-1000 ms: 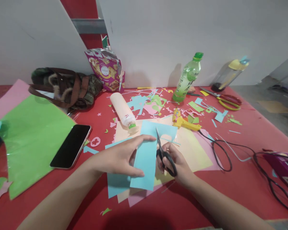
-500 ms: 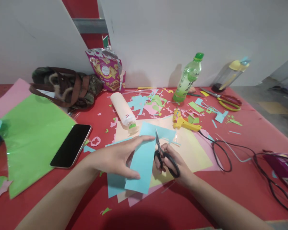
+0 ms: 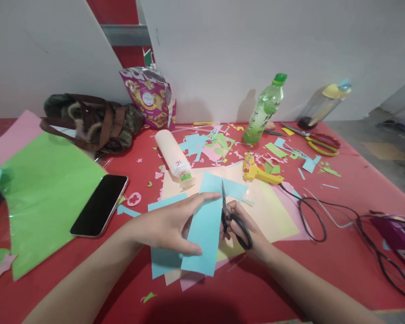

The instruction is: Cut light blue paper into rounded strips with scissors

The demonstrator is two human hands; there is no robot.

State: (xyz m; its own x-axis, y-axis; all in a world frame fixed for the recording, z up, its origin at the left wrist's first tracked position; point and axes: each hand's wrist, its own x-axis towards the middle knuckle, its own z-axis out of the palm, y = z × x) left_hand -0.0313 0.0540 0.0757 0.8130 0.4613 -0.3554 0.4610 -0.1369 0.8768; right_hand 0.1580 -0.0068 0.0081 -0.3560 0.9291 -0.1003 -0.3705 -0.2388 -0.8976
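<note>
My left hand (image 3: 168, 222) grips a light blue sheet of paper (image 3: 202, 238). Its thumb and index finger lie along the sheet's face, while the other fingers are hidden underneath. In my right hand (image 3: 245, 229) are black-handled scissors (image 3: 236, 220), fingers in the loops. Their blades point away from me along the right edge of the held part, beside a blue strip (image 3: 234, 185) on the far side. Below lie another blue sheet (image 3: 164, 261) and stacked cream paper (image 3: 273, 220). A white bottle with a green cap (image 3: 172, 155) lies just beyond the paper.
A phone (image 3: 99, 204) rests on a green sheet (image 3: 47, 198) at left. Paper scraps (image 3: 205, 146), a green drink bottle (image 3: 265, 110) and a yellow glue gun (image 3: 259, 173) are farther back. The glue gun's black cable (image 3: 324, 225) loops across the right side, near a purple power strip (image 3: 396, 238).
The held blue paper has shifted slightly right with my left hand. The scissors have turned a little and their blades look closer together.
</note>
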